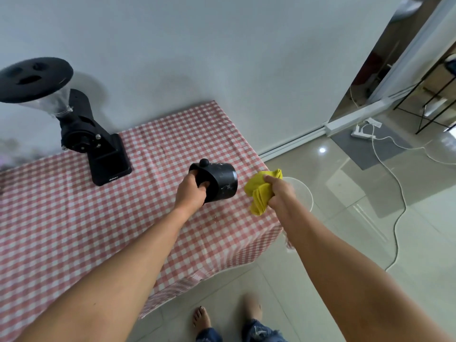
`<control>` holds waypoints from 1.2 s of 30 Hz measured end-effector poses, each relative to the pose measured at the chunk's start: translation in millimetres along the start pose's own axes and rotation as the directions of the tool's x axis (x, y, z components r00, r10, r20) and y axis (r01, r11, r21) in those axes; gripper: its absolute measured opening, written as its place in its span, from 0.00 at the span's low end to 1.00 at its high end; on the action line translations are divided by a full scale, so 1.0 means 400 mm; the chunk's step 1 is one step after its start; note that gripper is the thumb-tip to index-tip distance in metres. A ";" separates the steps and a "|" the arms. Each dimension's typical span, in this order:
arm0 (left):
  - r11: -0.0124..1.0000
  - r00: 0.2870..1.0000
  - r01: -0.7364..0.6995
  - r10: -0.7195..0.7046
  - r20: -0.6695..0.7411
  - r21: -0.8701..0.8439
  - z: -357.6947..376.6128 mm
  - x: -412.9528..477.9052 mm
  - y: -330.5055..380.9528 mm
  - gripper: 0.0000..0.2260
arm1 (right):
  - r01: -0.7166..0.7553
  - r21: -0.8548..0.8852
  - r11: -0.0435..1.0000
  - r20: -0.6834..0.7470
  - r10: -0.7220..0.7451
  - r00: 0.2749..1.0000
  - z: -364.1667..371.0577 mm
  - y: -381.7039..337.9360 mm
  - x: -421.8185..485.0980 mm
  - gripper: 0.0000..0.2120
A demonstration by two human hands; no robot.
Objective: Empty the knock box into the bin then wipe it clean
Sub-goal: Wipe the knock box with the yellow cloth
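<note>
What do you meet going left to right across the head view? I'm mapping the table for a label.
Grinder → left hand → knock box → yellow cloth → right hand → white cable.

Black knock box — tipped sideways, smeared — beside crumpled yellow cloth.

Grinder, checked cloth and floor clutter

A black grinder stands at the far left of the table, leaning in this wide view, its clear hopper capped by a black lid. A red-and-white checked cloth covers the table and hangs over its near and right edges. Behind is a plain white wall. On the glossy tiled floor at far right lie a white power strip and a long white cable, near a black wire rack. Two bare feet show at the near edge.
</note>
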State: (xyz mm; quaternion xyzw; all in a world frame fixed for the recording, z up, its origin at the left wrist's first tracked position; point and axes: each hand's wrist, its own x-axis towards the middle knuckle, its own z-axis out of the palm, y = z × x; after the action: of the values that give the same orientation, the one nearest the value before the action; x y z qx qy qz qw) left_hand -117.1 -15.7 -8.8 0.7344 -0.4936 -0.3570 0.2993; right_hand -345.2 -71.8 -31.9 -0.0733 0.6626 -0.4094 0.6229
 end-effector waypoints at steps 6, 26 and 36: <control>0.998 0.999 0.032 -0.031 0.019 -0.046 -0.017 0.007 0.000 0.20 | 0.195 -0.097 0.976 0.089 -0.187 0.978 0.081 -0.006 -0.034 0.14; 0.814 0.959 0.247 -0.283 0.012 -0.527 -0.111 0.015 0.012 0.05 | 0.892 -0.332 0.306 0.694 -0.562 0.450 0.192 0.120 -0.195 0.23; 0.866 0.963 0.235 -0.269 -0.015 -0.442 -0.114 0.015 -0.002 0.11 | 0.936 -0.350 0.023 0.799 -0.515 0.311 0.172 0.139 -0.178 0.24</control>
State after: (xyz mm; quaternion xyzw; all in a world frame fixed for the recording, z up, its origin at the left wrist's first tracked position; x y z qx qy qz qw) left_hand -77.7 -17.0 15.0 0.7199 -0.2895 -0.4659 0.4254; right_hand -246.0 -23.3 -5.0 -0.7804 0.4440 -0.2977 0.3243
